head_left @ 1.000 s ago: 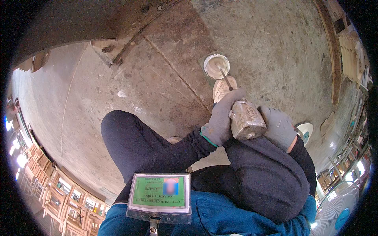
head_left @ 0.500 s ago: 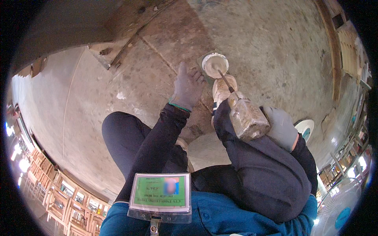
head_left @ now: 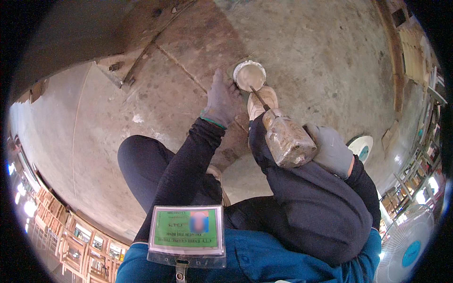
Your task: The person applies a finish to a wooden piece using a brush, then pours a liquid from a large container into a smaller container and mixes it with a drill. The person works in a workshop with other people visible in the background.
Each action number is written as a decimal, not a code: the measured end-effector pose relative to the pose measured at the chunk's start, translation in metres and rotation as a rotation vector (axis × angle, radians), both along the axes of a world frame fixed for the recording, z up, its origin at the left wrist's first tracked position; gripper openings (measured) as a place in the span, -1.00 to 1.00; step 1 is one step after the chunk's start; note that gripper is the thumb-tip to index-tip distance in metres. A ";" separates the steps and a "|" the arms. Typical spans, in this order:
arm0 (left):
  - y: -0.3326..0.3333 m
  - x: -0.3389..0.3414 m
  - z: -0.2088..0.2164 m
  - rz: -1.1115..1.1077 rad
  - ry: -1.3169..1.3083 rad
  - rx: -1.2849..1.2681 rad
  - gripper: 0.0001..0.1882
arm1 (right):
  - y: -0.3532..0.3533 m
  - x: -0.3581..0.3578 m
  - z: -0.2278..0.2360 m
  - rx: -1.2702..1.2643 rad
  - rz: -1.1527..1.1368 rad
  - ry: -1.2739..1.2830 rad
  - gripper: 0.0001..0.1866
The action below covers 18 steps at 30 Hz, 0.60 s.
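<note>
My right hand (head_left: 330,148), in a grey glove, is closed round the back of a mixing drill (head_left: 289,141). The drill has a bulky, grimy body, and its thin shaft slants down into a round tub (head_left: 237,84) of pale, creamy paste (head_left: 250,77). White crust coats the tub's rim. Just left of the tub, my gloved left hand (head_left: 222,96) has its fingers apart and partly bent. I cannot tell whether its fingertips touch the tub's side. My right shoe (head_left: 264,100) stands close against the near side of the tub.
A white fan (head_left: 406,250) stands at the lower right, and a round white and blue thing (head_left: 362,147) lies beyond my right wrist. Wooden frames (head_left: 87,240) are stacked at the lower left. A dark surface (head_left: 80,33) overhangs the upper left.
The view has shifted slightly, moving everything a little left. The drill's shaft now enters the paste nearer the close rim instead of mid-tub. My left hand appears closer to the tub.
</note>
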<state>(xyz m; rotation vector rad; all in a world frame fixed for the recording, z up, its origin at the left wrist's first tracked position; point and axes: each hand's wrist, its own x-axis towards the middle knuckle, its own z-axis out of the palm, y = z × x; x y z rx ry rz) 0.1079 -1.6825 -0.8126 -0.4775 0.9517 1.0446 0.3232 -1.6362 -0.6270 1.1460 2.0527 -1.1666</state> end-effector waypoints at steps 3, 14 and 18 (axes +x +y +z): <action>0.002 0.001 0.003 0.030 -0.016 0.035 -0.14 | 0.000 0.005 0.004 -0.013 -0.027 -0.027 -0.58; 0.002 0.002 0.006 -0.021 0.059 -0.076 -0.12 | -0.002 0.006 0.010 0.029 -0.025 -0.079 -0.62; -0.007 0.002 -0.017 0.002 0.069 0.042 -0.15 | -0.003 0.003 0.015 0.025 -0.048 -0.080 -0.61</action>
